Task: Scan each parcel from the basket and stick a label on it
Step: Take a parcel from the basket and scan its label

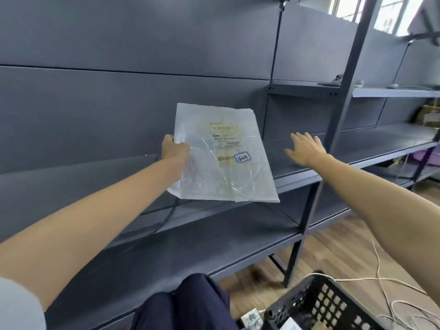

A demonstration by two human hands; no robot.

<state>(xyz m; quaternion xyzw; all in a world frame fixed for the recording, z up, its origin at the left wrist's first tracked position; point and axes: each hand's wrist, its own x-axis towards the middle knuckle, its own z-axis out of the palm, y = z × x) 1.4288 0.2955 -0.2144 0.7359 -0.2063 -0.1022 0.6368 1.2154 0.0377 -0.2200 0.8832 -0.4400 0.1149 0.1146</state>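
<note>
A flat clear-plastic parcel (221, 156) with a printed shipping label and a small blue-bordered sticker (242, 157) is held up over the grey shelf (297, 160). My left hand (174, 146) grips the parcel's left edge. My right hand (306, 147) hovers to the right of the parcel with fingers spread, above the shelf board, holding nothing. The black plastic basket (321, 303) stands on the floor at the lower right, and a white parcel shows inside it.
Dark grey metal shelving (166, 246) fills the view, with an upright post (342, 96) just right of my right hand. Thin cords (381, 277) trail across the wooden floor by the basket. My knees in dark trousers (190, 303) are at the bottom.
</note>
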